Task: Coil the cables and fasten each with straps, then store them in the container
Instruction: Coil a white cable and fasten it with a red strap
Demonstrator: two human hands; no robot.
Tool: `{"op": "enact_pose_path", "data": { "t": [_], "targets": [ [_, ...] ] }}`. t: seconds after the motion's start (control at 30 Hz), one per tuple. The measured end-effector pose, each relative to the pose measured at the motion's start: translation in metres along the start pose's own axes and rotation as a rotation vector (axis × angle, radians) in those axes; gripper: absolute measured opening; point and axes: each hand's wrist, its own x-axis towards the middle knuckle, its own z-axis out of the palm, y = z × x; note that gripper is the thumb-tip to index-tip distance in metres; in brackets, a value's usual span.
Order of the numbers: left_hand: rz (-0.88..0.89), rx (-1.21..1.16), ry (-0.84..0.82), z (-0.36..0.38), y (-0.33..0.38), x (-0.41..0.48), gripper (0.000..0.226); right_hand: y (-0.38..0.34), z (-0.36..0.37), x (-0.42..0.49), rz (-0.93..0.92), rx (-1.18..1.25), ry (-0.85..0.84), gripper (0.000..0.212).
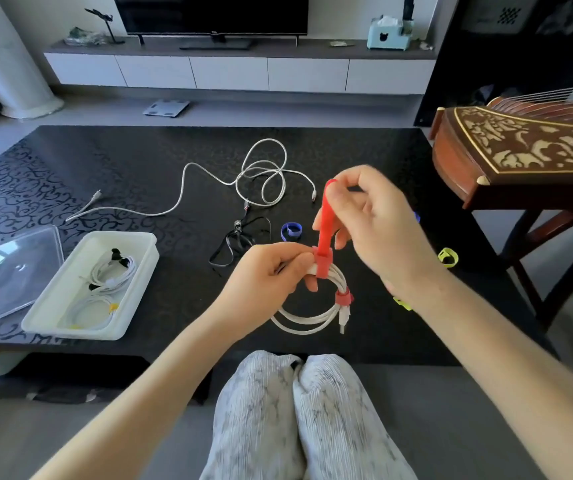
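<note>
My left hand point(274, 271) pinches the top of a coiled white cable point(307, 322) held above the black table point(105, 161). A red strap point(323, 233) is looped round the coil at that spot, and my right hand point(371, 216) pinches its free end and holds it up. A second red strap point(344, 297) sits wrapped on the coil's right side. The white container point(139, 244) at left holds several coiled white cables with black and yellow ties. A loose white cable point(264, 174) and a black cable point(233, 244) lie uncoiled on the table.
A clear lid point(15, 271) lies left of the container. A blue strap point(292, 232) and yellow straps point(448, 257) rest on the table near my hands. A carved wooden zither point(520, 150) on a stand overhangs the right side. My knees are below the table's front edge.
</note>
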Motion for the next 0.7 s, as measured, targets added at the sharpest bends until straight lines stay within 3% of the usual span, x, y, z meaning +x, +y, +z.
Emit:
{"op": "enact_pose_path", "data": {
  "t": [0.1, 0.17, 0.3, 0.37, 0.43, 0.57, 0.7],
  "targets": [
    [0.005, -0.097, 0.057, 0.005, -0.004, -0.002, 0.025, 0.008, 0.01, -0.021, -0.038, -0.021, 0.003, 0.008],
    [0.015, -0.152, 0.045, 0.008, -0.003, -0.002, 0.025, 0.016, 0.015, -0.027, -0.13, -0.128, 0.105, 0.009],
    [-0.067, -0.324, 0.019, 0.013, 0.006, -0.002, 0.031, 0.026, 0.022, -0.023, -0.556, -0.489, 0.387, 0.016],
    [-0.171, -0.433, -0.003, 0.011, 0.011, 0.0, 0.036, 0.031, 0.022, -0.022, -0.739, -0.646, 0.433, 0.011],
    [-0.275, -0.503, -0.014, 0.01, 0.014, 0.002, 0.029, 0.034, 0.018, -0.018, -0.81, -0.748, 0.441, 0.008],
    [-0.317, -0.462, -0.012, 0.015, 0.011, -0.001, 0.025, 0.041, 0.015, -0.017, -0.719, -0.795, 0.396, 0.009],
    [-0.016, 0.121, 0.076, 0.023, -0.002, -0.007, 0.027, 0.043, 0.015, -0.02, -0.292, -0.535, 0.312, 0.024]
  ]
}}
